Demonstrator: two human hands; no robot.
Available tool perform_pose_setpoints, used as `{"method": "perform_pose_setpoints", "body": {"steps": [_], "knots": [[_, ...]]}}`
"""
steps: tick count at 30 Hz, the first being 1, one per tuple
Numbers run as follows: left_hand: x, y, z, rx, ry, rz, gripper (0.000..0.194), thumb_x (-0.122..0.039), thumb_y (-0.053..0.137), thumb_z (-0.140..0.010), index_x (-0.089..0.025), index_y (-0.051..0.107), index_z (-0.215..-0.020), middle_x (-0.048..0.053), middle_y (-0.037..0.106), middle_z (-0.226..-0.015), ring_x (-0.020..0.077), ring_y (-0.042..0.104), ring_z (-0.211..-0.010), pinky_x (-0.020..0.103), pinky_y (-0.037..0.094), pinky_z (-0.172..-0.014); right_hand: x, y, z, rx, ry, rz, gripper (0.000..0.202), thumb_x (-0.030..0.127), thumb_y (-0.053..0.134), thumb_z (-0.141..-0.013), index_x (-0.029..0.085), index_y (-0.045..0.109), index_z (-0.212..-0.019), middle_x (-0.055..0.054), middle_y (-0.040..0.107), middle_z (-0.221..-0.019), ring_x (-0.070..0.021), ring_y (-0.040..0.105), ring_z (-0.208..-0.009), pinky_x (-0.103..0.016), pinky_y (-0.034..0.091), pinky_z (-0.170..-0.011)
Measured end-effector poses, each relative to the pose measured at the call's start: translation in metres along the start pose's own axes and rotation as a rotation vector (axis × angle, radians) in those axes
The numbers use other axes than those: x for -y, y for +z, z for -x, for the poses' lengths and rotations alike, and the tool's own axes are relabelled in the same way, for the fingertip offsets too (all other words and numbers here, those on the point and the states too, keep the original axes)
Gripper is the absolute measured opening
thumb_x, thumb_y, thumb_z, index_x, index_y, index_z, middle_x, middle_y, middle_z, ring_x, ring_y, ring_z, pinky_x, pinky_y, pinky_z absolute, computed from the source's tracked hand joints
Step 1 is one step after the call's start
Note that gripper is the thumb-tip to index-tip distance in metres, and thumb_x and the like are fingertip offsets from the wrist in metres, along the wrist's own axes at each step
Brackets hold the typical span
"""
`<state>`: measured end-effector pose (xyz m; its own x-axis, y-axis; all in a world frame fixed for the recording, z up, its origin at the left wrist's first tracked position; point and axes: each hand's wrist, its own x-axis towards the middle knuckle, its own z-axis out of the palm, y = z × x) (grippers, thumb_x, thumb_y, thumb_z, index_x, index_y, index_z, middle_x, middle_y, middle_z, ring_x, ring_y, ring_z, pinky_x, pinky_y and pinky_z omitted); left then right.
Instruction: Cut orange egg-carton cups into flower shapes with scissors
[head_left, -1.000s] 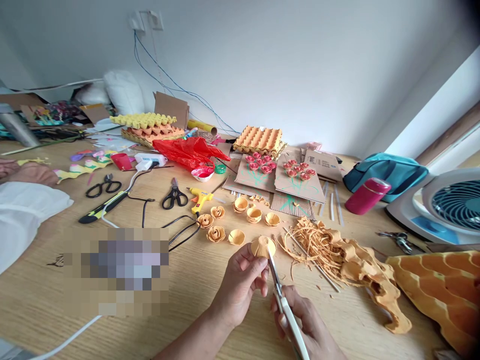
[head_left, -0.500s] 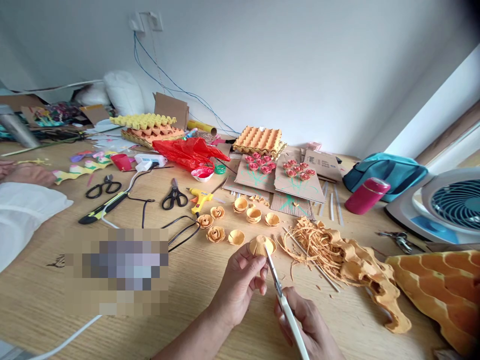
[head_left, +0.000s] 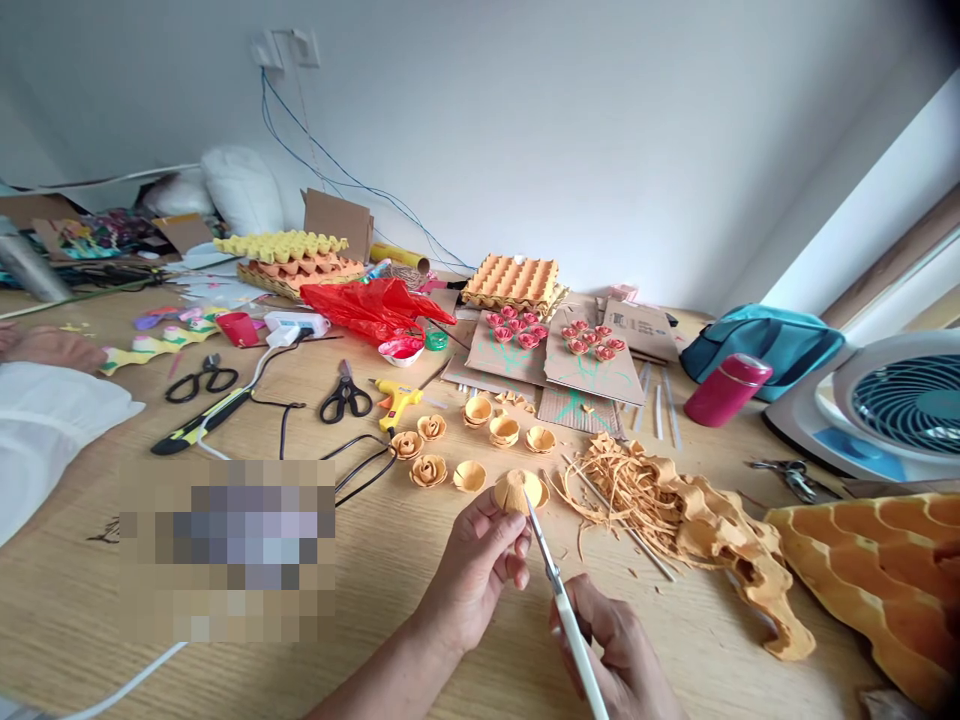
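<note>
Between the thumb and fingers of my left hand (head_left: 480,570) is an orange egg-carton cup (head_left: 514,490), turned with its rounded base up. My right hand (head_left: 611,640) grips white-handled scissors (head_left: 568,620), whose blades point up and left and touch the cup's right side. Just beyond stand several cut egg-carton cups (head_left: 470,476), and left of them lie several rolled orange paper-pulp roses (head_left: 428,470). Right of my hands is a heap of thin orange trimmings (head_left: 611,490) beside a torn strip of egg carton (head_left: 742,540).
A yellow glue gun (head_left: 397,402), black scissors (head_left: 346,395) and a utility knife (head_left: 199,422) lie to the left. Cardboard with red flowers (head_left: 591,355) is at the back. On the right are a magenta flask (head_left: 727,390), a fan (head_left: 900,400) and an egg tray (head_left: 870,570). Another person's sleeve (head_left: 56,420) shows at left.
The whole view has shifted slightly to the left. My hands keep nearly the same pose, with the scissor blades still at the cup. The other person's hand has moved slightly.
</note>
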<state>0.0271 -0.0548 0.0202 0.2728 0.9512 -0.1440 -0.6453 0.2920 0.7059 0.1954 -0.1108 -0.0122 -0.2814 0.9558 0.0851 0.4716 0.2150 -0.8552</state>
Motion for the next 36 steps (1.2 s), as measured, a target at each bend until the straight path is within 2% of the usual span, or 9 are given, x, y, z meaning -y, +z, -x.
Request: {"method": "perform_pose_setpoints", "body": {"steps": [4,8,12,17,20,23,28,32,36], "knots": [[0.0,-0.003,-0.002,-0.005,0.01,0.022,0.028,-0.031,0.082,-0.073,-0.016,0.062,-0.084,-0.002,0.054,-0.071,0.006,0.045,-0.059,0.014,0.042,-0.043,0.005,-0.003,-0.002,0.022,0.009,0.024,0.048,0.059,0.043,-0.095,0.022,0.035,-0.066,0.002,0.038,-0.063,-0.0148,0.038,-0.062,-0.028,0.035,-0.059],[-0.005,-0.007,-0.004,-0.037,0.06,0.102,0.026,-0.031,0.08,-0.073,-0.016,0.061,-0.083,-0.002,0.055,-0.072,0.0069,0.047,-0.059,0.015,0.044,-0.043,0.008,-0.007,-0.005,0.135,0.039,-0.084,0.053,0.069,0.044,-0.091,0.021,0.043,-0.068,0.0,0.046,-0.066,-0.0167,0.045,-0.066,-0.029,0.038,-0.064],[-0.012,-0.008,-0.005,-0.002,0.081,0.205,0.019,-0.027,0.075,-0.074,-0.016,0.062,-0.081,-0.002,0.056,-0.072,0.008,0.048,-0.059,0.017,0.044,-0.042,0.005,-0.006,-0.002,0.252,0.141,-0.344,0.058,0.078,0.043,-0.088,0.021,0.049,-0.078,0.003,0.045,-0.064,-0.013,0.043,-0.057,-0.026,0.036,-0.055],[-0.013,-0.006,-0.004,0.047,0.023,0.29,0.014,-0.025,0.072,-0.073,-0.016,0.062,-0.078,-0.001,0.056,-0.068,0.009,0.048,-0.056,0.018,0.043,-0.041,0.002,-0.004,0.004,0.264,0.164,-0.45,0.06,0.08,0.045,-0.085,0.02,0.051,-0.082,0.004,0.044,-0.064,-0.0117,0.043,-0.055,-0.024,0.035,-0.052],[-0.012,-0.008,-0.005,0.063,-0.021,0.305,0.015,-0.026,0.072,-0.072,-0.017,0.062,-0.08,-0.001,0.056,-0.068,0.0099,0.048,-0.055,0.019,0.042,-0.04,0.002,-0.006,0.003,0.219,0.118,-0.366,0.056,0.074,0.046,-0.089,0.019,0.054,-0.079,0.001,0.051,-0.065,-0.0125,0.046,-0.055,-0.025,0.038,-0.054],[-0.01,-0.01,-0.006,0.069,-0.051,0.293,0.021,-0.031,0.074,-0.073,-0.017,0.061,-0.08,-0.001,0.057,-0.069,0.0092,0.046,-0.054,0.018,0.041,-0.039,0.001,-0.007,0.0,0.116,0.01,-0.146,0.045,0.059,0.051,-0.094,0.019,0.056,-0.074,-0.002,0.057,-0.071,-0.0157,0.05,-0.065,-0.027,0.042,-0.062],[-0.004,-0.012,-0.005,0.108,-0.071,0.215,0.032,-0.041,0.078,-0.075,-0.017,0.061,-0.087,0.0,0.058,-0.073,0.008,0.046,-0.056,0.016,0.039,-0.04,-0.006,-0.005,-0.001,-0.038,-0.108,0.08,0.037,0.045,0.064,-0.09,0.021,0.049,-0.067,-0.001,0.053,-0.067,-0.018,0.047,-0.069,-0.029,0.042,-0.068],[-0.001,-0.01,-0.003,0.108,-0.011,0.113,0.031,-0.034,0.082,-0.073,-0.017,0.059,-0.084,-0.001,0.058,-0.075,0.0067,0.046,-0.058,0.015,0.04,-0.041,-0.009,-0.003,0.0,-0.04,-0.113,0.102,0.035,0.044,0.062,-0.091,0.021,0.047,-0.068,0.0,0.052,-0.066,-0.0178,0.045,-0.068,-0.029,0.041,-0.068],[-0.003,-0.005,-0.001,0.025,0.018,0.04,0.032,-0.032,0.083,-0.071,-0.017,0.058,-0.082,-0.003,0.055,-0.069,0.006,0.045,-0.057,0.014,0.04,-0.042,-0.008,-0.003,0.0,0.024,-0.058,0.059,0.035,0.046,0.054,-0.095,0.021,0.051,-0.071,-0.002,0.055,-0.07,-0.0191,0.048,-0.072,-0.03,0.042,-0.069]]}}
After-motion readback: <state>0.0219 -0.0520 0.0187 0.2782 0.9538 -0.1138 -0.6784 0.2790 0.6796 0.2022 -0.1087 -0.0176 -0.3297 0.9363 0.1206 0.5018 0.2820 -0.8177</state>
